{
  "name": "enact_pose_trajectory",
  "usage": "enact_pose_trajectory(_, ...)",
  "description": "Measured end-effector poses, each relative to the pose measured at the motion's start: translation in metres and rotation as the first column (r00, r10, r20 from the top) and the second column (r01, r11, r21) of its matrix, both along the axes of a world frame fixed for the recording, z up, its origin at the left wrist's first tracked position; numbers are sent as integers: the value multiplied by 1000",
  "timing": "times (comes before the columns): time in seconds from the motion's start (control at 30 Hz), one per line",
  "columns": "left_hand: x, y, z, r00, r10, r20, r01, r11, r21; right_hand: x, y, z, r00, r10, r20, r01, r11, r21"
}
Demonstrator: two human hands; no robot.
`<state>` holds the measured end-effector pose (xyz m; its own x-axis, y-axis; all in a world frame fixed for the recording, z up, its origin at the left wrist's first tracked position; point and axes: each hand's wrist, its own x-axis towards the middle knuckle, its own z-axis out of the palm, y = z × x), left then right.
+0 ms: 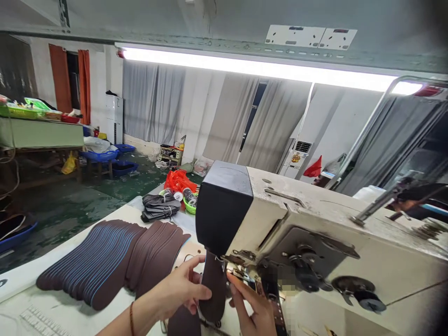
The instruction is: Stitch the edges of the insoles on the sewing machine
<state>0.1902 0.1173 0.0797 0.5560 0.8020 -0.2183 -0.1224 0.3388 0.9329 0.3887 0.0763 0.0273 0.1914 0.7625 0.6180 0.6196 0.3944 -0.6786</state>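
A dark brown insole [213, 287] hangs upright under the black-capped head of a sewing machine [224, 205]. My left hand [182, 287] grips its left edge, thumb across the front and index finger stretched up towards the needle area. On the other side, my right hand [252, 305] has its index finger and thumb close together by the metal presser parts [240, 270], near the insole's right edge. What those fingertips pinch, if anything, is hidden. Below my left hand, another brown piece [184, 322] lies partly covered.
Fanned brown insoles with blue edges [94, 261] lie left on the white table [21, 303], beside a second brown stack [154, 254]. Behind are tied dark pieces [159, 206], a red bag [178, 179] and a green basket [190, 206]. A lamp [245, 65] hangs above.
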Motion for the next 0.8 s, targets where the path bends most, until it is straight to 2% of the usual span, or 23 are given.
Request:
enact_pose_trajectory(0.1, 3, 10, 0, 999, 3, 37, -4, 1000, 27, -2, -1, 2, 999, -11, -46, 11, 1000, -10)
enact_pose_trajectory(0.23, 10, 21, -5, 996, 33, 84, -38, 997, 61, 1, -2, 2, 999, 34, -27, -36, 996, -76)
enact_pose_trajectory(0.37, 17, 28, -8, 988, 136, 73, -142, 986, 91, 0, -2, 2, 1000, 15, -21, -17, 997, -72)
enact_pose_trajectory(0.5, 25, 20, -10, 957, 247, 151, -262, 961, 88, -2, -3, 4, 999, -6, -50, 0, 995, -101)
enact_pose_trajectory(0.6, 35, 8, -13, 896, 382, 227, -404, 913, 59, -5, -5, 7, 997, 17, -73, -26, 992, -125)
enact_pose_trajectory(0.67, 44, 0, -17, 832, 494, 254, -508, 862, -13, -6, -6, 10, 997, 21, -75, -29, 993, -111)
enact_pose_trajectory(0.73, 54, -11, -22, 770, 593, 235, -587, 803, -103, -5, -6, 13, 998, 12, -56, -17, 996, -90)
enact_pose_trajectory(0.8, 64, -25, -29, 740, 638, 212, -623, 769, -144, -3, -6, 14, 999, 35, 0, -35, 995, -93)
